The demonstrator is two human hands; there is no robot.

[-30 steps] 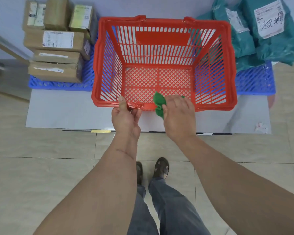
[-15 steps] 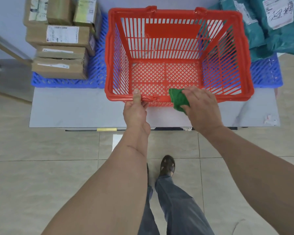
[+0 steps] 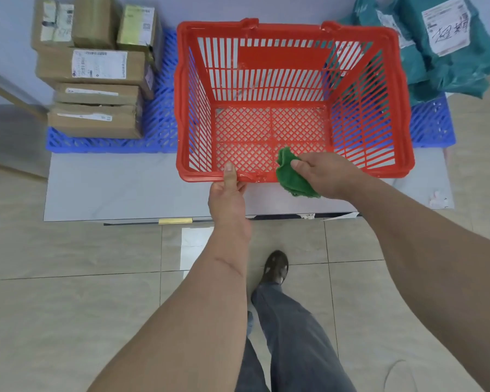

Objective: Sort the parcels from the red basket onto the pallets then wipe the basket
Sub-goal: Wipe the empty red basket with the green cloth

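- Two hands meet the red basket point(image 3: 294, 32) at its near rim: the left hand point(image 3: 228, 195) grips that rim.
- The right hand point(image 3: 330, 174) pinches a green cloth point(image 3: 290, 176) draped over the same rim.
- The rim's unwiped length probably runs rightward from the cloth; the right hand is nearer.

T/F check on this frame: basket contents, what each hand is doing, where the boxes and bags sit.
1. The red basket holds parcels. False: nothing lies in it.
2. The right hand holds a green cloth at the near rim. True.
3. The left hand hangs free. False: it grips the near rim, thumb on top.
4. Cardboard boxes sit stacked on the left blue pallet. True.
5. Teal bags lie on the floor tiles. False: they rest on the right blue pallet.
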